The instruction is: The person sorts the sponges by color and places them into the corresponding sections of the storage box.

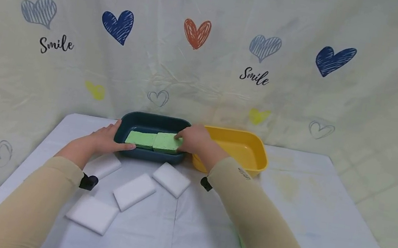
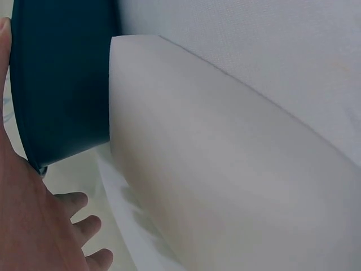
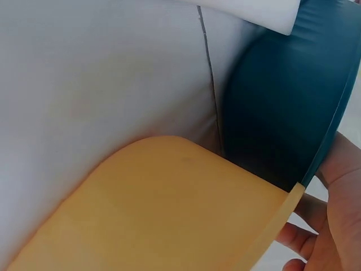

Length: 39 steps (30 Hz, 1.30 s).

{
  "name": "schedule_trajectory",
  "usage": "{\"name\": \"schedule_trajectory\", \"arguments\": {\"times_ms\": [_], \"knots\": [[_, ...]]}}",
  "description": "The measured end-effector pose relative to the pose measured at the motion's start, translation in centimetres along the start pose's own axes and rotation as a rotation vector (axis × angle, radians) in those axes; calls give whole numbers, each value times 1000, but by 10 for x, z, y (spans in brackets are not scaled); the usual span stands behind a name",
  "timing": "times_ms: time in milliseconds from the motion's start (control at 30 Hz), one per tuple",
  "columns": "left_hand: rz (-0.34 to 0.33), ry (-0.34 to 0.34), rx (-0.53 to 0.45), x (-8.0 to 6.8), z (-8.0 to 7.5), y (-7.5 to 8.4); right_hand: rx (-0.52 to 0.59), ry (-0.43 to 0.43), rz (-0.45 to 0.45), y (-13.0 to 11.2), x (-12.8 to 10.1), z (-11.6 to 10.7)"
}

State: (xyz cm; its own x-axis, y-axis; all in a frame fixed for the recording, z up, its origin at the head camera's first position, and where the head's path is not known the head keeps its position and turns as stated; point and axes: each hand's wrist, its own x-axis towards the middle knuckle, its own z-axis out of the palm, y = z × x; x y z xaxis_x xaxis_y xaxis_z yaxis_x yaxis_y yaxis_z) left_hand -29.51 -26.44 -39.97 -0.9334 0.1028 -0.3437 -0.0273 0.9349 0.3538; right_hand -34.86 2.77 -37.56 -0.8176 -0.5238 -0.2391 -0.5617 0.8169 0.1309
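Observation:
A dark teal basin [image 1: 151, 155] stands at the back of the table, holding green sponge blocks laid side by side. My left hand [image 1: 105, 140] rests at its left end, thumb reaching over the front rim and fingers spread along the side. My right hand [image 1: 196, 141] reaches into the basin's right end and pinches the right green sponge block [image 1: 166, 142]. Left of that lies another green sponge block [image 1: 140, 139]. In the right wrist view, the basin's wall hides the right fingertips' contact with the block.
A yellow basin [image 1: 260, 163] stands against the teal one, under my right wrist. Several white sponge blocks [image 1: 134, 191] lie in front on the white-covered table [image 1: 296, 224]. My right forearm partly hides a green piece [image 1: 241, 242]. A curtain printed with hearts hangs behind.

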Motion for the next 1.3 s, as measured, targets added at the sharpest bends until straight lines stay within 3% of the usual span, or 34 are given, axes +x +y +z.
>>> {"name": "schedule_trajectory", "arguments": {"times_ms": [333, 667, 1033, 1300], "knots": [[3, 11, -2, 3, 0, 1, -31, 18, 19, 1, 2, -2], [-1, 8, 2, -2, 0, 1, 101, 118, -20, 1, -6, -6], [9, 14, -5, 1, 4, -2, 275, 216, -48, 16, -46, -14], [16, 10, -10, 2, 4, -3, 339, 182, -25, 34, -88, -11]]}}
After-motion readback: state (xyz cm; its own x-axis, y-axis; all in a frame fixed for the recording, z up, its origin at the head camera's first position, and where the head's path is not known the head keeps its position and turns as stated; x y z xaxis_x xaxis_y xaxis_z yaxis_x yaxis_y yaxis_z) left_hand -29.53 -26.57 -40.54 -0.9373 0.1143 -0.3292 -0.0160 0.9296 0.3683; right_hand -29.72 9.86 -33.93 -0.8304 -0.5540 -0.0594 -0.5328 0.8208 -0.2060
